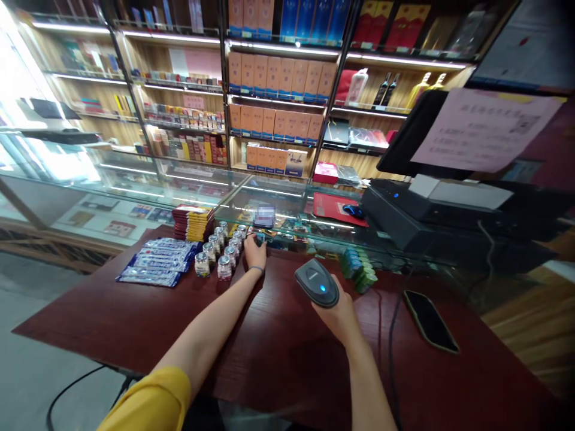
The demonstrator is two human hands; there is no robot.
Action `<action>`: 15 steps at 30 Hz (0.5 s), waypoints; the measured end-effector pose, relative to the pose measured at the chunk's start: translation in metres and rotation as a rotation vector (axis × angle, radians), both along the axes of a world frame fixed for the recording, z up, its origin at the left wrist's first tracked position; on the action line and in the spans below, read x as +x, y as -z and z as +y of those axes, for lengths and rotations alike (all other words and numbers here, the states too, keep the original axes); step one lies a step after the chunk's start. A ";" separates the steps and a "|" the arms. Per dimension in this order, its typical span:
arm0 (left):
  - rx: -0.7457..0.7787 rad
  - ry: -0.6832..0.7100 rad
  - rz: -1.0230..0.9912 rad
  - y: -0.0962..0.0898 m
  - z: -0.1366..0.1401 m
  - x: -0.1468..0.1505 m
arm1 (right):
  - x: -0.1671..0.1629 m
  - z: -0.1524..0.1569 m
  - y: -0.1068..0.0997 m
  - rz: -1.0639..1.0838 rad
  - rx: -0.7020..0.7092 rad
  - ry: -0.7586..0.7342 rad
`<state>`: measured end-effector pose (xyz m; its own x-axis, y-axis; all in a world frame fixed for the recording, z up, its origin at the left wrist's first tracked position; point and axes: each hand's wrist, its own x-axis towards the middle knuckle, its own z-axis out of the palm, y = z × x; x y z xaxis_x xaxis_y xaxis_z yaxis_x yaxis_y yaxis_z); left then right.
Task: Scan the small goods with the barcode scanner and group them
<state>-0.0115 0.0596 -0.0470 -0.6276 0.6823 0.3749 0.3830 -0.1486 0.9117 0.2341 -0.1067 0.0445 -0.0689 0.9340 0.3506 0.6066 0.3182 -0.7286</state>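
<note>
In my right hand (338,314) is a dark grey barcode scanner (317,283) with a lit blue light, held above the dark red-brown table. My left hand (256,254) reaches to the back of the table beside two rows of small jars with silvery lids (224,267). Its fingers are closed around a small dark and bluish thing (260,239), mostly hidden and too small to name. Left of the jars lie blue and white packets (159,262) and stacked red and yellow packs (192,223). Green and blue small packs (359,269) stand right of the scanner.
A phone (431,320) lies at the right, near the scanner's cable (392,341). Behind the table runs a glass counter (283,194) bearing a red mouse pad (335,208), a mouse (353,211) and a black register (417,209). Stocked shelves (281,99) line the back.
</note>
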 end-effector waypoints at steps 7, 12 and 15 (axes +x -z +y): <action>-0.034 -0.069 -0.016 0.004 0.020 0.002 | 0.011 0.004 0.006 0.018 -0.003 -0.051; -0.074 -0.092 0.032 0.005 0.027 0.002 | 0.015 0.006 0.013 0.052 0.011 -0.014; -0.082 -0.098 0.051 0.006 0.028 0.002 | 0.016 0.007 0.016 0.064 0.024 0.000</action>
<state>-0.0097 0.0878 -0.0527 -0.6746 0.6483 0.3529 0.4377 -0.0337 0.8985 0.2505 -0.0994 0.0287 -0.0452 0.9251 0.3769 0.5590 0.3362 -0.7580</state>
